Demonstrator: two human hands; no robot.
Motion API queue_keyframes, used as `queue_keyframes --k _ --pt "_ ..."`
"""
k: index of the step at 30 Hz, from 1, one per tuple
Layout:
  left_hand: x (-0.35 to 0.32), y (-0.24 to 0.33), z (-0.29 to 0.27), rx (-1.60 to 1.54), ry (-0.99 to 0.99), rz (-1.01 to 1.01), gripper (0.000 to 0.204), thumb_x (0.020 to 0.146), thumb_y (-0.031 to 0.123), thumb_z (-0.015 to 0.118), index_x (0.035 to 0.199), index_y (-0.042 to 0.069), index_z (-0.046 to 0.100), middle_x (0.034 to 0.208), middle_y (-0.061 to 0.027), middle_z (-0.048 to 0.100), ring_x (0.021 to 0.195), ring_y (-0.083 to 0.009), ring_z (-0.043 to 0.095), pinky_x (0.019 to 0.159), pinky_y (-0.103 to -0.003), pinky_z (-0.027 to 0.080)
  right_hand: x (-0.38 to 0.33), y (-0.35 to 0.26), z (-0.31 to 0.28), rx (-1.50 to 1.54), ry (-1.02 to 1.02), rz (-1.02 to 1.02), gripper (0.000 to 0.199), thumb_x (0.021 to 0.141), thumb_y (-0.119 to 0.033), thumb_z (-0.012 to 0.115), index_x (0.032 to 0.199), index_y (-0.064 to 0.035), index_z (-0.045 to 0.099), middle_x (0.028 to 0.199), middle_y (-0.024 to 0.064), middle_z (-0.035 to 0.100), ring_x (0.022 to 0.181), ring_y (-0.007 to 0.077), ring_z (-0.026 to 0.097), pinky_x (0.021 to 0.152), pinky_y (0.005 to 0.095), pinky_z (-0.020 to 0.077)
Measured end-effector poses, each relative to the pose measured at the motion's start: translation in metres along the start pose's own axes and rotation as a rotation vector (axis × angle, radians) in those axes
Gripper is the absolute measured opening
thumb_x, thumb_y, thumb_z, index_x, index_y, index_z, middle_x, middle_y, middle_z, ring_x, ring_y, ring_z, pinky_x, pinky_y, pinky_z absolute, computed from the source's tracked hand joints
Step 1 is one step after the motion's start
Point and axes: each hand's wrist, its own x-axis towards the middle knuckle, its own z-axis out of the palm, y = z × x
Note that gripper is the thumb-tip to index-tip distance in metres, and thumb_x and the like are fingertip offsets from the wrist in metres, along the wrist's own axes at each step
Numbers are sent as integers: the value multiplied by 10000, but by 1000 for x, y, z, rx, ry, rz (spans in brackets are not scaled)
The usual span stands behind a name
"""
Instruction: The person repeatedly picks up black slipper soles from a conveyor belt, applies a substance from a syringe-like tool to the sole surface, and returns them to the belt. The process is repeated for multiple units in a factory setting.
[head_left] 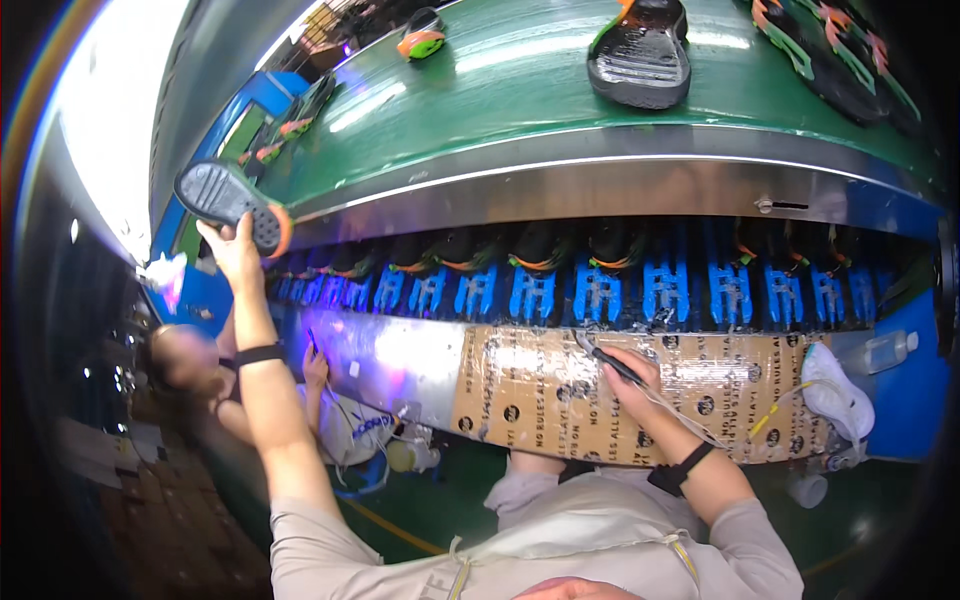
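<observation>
My left hand (238,248) is raised at the far left, its fingers closed on the end of a shoe sole (215,190). The sole is grey and black, ribbed at one end and dotted with holes at the other, with an orange edge. My right hand (632,380) grips a corded hand tool (618,366) with a black handle and a short metal tip. The tip sits just over the film-covered cardboard (540,400) on the bench; whether it touches cannot be made out. A pale cable trails from the tool past my right wrist.
A green conveyor belt (500,90) carries black soles (645,60) with orange and green parts. Under its metal rail (560,180) stands a row of blue holders (600,292) with shoes behind. A clear bottle (885,352) lies at right. A co-worker's hand (315,368) works at left.
</observation>
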Motion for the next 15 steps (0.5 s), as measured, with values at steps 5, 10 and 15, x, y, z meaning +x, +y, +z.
queue_keyframes --k 5,10,15 --pt "-155 73 11 -295 -48 -352 343 1037 192 708 1265 -63 681 1177 -97 729 1060 -188 699 964 -344 539 -4 -12 -1 109 93 135 205 956 -123 777 1139 -31 782 896 7 760 786 75 656 716 261 542" --pt "-337 85 38 -960 -307 -970 398 1047 234 581 1340 -31 626 1223 -180 735 1115 -329 730 991 -481 593 -18 -45 -24 393 73 270 183 996 -98 730 1154 -7 747 928 2 713 807 65 615 713 232 501" --pt "-440 120 56 -1382 -587 -1029 711 1035 405 621 1567 -30 442 1528 -248 566 1397 -453 567 1202 -577 440 -42 -110 -32 445 33 335 197 1001 -119 713 1164 -16 753 838 -19 667 732 53 564 673 222 446"
